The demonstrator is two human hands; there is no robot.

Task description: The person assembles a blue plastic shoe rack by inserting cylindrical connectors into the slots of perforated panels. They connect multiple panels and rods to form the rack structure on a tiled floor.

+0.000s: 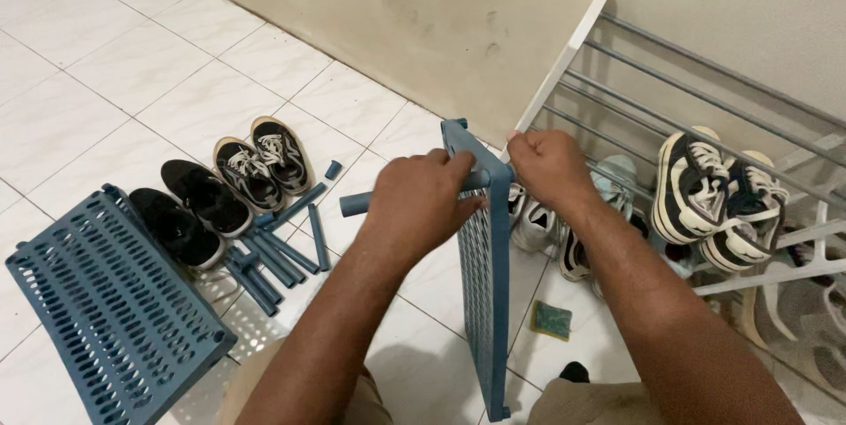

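At the centre, the left hand (421,202) closes around a blue tube (357,204) pointing to 9 o'clock; the right hand (548,166) pinches the upright blue shelf panel (487,275) at its top edge.

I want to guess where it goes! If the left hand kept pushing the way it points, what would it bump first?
Probably the right hand: the left hand points right, its grip at the blue perforated plastic shelf panel, just beyond.
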